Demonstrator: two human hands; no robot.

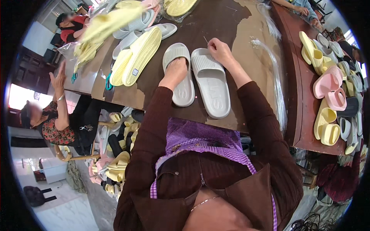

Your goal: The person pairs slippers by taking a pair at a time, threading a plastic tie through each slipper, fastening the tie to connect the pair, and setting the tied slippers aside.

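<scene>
Two grey slide slippers lie side by side on the brown-covered table, toes pointing away from me. My left hand (177,70) is pushed into the left grey slipper (183,94) and holds it; the strap hides its fingertips. Just beyond the strap of the right grey slipper (214,96), my right hand (220,51) is closed in a pinch. A thin strand (205,39) sticks out from its fingers; what it is made of is too small to make out. A pair of yellow slippers (143,54) rests to the left, soles showing.
Bundles of clear strands (275,73) lie along the table's right side. More grey slippers (163,30) and bagged yellow ones sit at the back left. A reddish table (287,46) at right bears a slipper heap (327,88). Another slipper pile (119,161) is below left. Other people stand nearby.
</scene>
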